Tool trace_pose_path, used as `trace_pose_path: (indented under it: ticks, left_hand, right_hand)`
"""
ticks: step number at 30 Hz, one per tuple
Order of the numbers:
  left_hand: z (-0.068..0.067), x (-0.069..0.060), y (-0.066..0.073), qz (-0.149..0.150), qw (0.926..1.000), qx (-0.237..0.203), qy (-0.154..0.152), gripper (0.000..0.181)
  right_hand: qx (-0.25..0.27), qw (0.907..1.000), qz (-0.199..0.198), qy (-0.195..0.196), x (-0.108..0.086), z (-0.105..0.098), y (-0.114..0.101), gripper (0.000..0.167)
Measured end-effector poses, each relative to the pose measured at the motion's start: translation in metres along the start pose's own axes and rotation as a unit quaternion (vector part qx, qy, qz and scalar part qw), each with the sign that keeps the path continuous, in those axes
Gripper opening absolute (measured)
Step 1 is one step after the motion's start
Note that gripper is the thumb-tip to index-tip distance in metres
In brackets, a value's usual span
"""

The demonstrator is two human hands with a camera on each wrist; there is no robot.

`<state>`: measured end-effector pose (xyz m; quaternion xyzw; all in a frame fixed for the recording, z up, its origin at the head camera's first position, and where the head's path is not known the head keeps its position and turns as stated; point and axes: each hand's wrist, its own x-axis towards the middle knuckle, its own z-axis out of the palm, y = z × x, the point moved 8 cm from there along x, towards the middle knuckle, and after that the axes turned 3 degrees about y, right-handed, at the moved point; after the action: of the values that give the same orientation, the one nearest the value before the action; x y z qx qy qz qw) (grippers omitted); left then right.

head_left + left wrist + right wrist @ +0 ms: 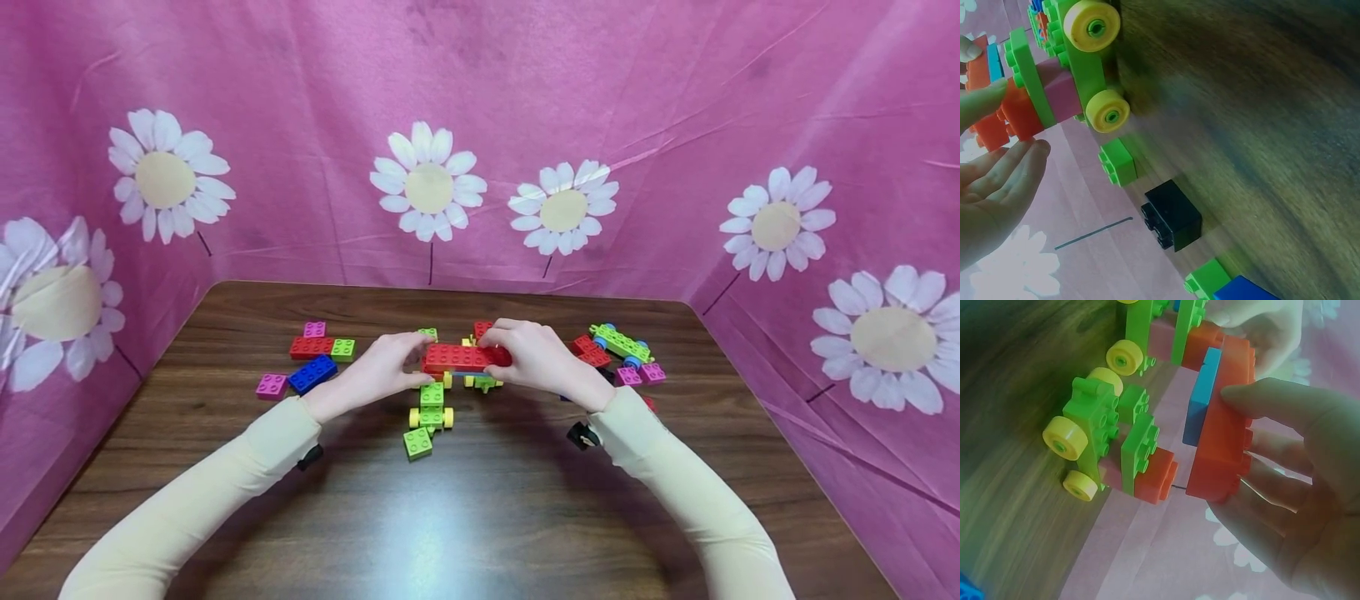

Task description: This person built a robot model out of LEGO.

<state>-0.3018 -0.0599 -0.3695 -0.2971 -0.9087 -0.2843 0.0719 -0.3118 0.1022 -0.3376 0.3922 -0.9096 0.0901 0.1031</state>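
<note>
A long red building brick (461, 358) with a blue brick (1200, 400) under it bridges the space between two wheeled block stacks. My right hand (536, 358) grips its right part, thumb on the near side and fingers on the far side. My left hand (382, 367) pinches the red brick (1022, 112) topping the left stack, at the long brick's left end. That stack has a green wheeled base (1088, 69) with yellow wheels, a pink brick and a green brick. On the right stack, the red top brick (1155, 476) shows a gap below the long brick.
Pink (272, 386), blue (312, 374), red and green bricks lie to the left. At the right are red bricks (592, 352), a green wheeled base (618, 342) with blue wheels, and pink bricks (640, 375). A green brick (417, 443) sits in front. Flowered cloth surrounds the table.
</note>
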Motion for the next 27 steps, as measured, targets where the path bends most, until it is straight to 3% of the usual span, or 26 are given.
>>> trace_pose_path:
  ticks: [5, 13, 27]
  left_hand:
    - [-0.001, 0.005, 0.005, 0.002, 1.0000, -0.002, 0.005, 0.053]
    - [0.006, 0.011, 0.009, 0.008, 0.9999, 0.005, -0.009, 0.040]
    - [0.009, 0.015, 0.011, 0.001, 0.9998, 0.013, -0.017, 0.038]
  right_hand:
    - [0.004, 1.0000, -0.003, -0.005, 0.004, 0.003, -0.003, 0.035]
    - [0.013, 0.9998, -0.010, -0.008, 0.008, 0.004, -0.008, 0.033]
    - [0.033, 0.9993, -0.014, -0.010, 0.006, 0.006, -0.003, 0.036]
